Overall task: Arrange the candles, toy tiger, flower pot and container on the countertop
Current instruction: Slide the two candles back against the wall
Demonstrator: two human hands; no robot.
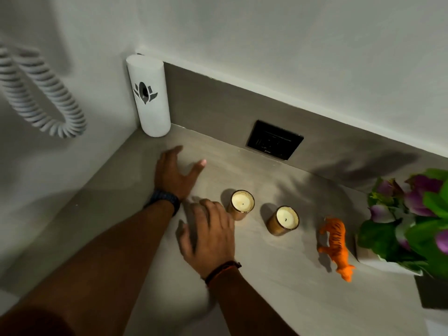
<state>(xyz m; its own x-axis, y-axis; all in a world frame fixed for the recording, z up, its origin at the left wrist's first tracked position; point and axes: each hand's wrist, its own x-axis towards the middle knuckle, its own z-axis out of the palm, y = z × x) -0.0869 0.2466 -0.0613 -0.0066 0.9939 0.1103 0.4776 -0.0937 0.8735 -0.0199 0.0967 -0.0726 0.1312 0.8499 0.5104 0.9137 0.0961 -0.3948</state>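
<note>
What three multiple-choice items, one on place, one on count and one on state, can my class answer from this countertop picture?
1. Where does the white container stand?
A. in the back corner
B. beside the flower pot
C. between the candles

2. How many candles are there?
A. one
B. two
C. four

3. What are the hands doing?
A. both gripping candles
B. lifting the tiger
C. holding nothing

Key:
1 A, it stands where the two walls meet.
2 B, the left candle and right candle stand side by side, left of the toy tiger.
3 C, the left hand and right hand are open and empty.
</note>
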